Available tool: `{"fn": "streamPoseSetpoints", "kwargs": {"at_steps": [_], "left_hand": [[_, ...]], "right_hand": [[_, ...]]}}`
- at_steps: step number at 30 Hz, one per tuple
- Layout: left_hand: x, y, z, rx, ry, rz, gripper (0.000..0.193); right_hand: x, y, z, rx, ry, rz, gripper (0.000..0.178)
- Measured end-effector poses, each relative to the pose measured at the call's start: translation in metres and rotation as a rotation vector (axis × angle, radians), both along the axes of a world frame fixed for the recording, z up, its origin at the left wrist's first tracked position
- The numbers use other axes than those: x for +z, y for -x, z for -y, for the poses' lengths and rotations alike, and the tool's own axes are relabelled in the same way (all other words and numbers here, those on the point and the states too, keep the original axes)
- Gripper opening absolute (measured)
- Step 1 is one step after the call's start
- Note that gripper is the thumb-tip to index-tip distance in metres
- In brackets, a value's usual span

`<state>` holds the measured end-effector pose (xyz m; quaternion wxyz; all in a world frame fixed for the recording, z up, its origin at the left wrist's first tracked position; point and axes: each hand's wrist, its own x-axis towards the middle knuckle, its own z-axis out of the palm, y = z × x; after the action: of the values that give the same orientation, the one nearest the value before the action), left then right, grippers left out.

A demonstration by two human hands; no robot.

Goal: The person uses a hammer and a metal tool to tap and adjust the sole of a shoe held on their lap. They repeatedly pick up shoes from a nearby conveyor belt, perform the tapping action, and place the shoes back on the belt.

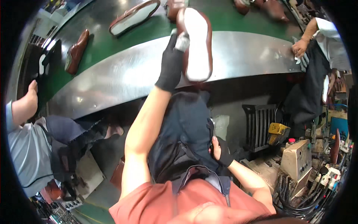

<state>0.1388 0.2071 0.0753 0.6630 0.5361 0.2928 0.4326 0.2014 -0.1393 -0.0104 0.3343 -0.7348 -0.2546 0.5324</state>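
My left hand (172, 63), in a black glove with pale wrapping at a fingertip, is closed on the side of a brown shoe (197, 44). This shoe is tipped so that its white underside faces me, above the metal edge of the bench. Down beside my thigh, my right hand (220, 150) wears a black glove with bare fingertips. Its fingers are curled around something dark and slim, with a shiny part above; its kind is too unclear to tell.
A green belt (156, 31) behind the metal ledge (246, 56) carries several brown shoes, including one on its side (135, 16) and one farther left (77, 52). People work at both sides. A machine control box (296, 158) with hoses and a yellow pedal housing (279, 133) stand right.
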Motion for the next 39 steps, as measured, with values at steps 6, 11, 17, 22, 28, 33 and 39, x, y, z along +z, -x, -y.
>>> {"fn": "streamPoseSetpoints", "kwargs": {"at_steps": [6,11,17,22,28,33,39], "left_hand": [[-0.008,-0.059,0.013,-0.445,-0.228,-0.472,0.038],[-0.043,-0.079,-0.045,0.158,-0.419,-0.616,0.068],[-0.067,-0.138,-0.188,0.541,-0.409,-1.128,0.113],[-0.058,-0.121,-0.197,0.147,-0.087,-0.842,0.090],[-0.084,0.068,-0.137,0.017,-0.303,-0.559,0.060],[-0.029,0.201,0.066,0.382,-0.292,-0.500,0.056],[0.008,0.199,0.157,0.204,-0.637,-0.614,0.047]], "right_hand": [[-0.021,-0.003,0.007,-0.167,-0.032,-0.113,0.037],[-0.025,-0.008,0.014,-0.142,-0.036,-0.101,0.043],[-0.038,-0.017,0.013,-0.019,-0.036,-0.088,0.046],[-0.050,-0.016,0.022,-0.008,-0.018,-0.094,0.047],[-0.033,-0.016,0.011,-0.109,-0.045,-0.224,0.048],[-0.042,-0.012,0.020,-0.161,-0.037,-0.233,0.048],[-0.026,-0.010,0.012,-0.100,-0.051,-0.198,0.046]]}}
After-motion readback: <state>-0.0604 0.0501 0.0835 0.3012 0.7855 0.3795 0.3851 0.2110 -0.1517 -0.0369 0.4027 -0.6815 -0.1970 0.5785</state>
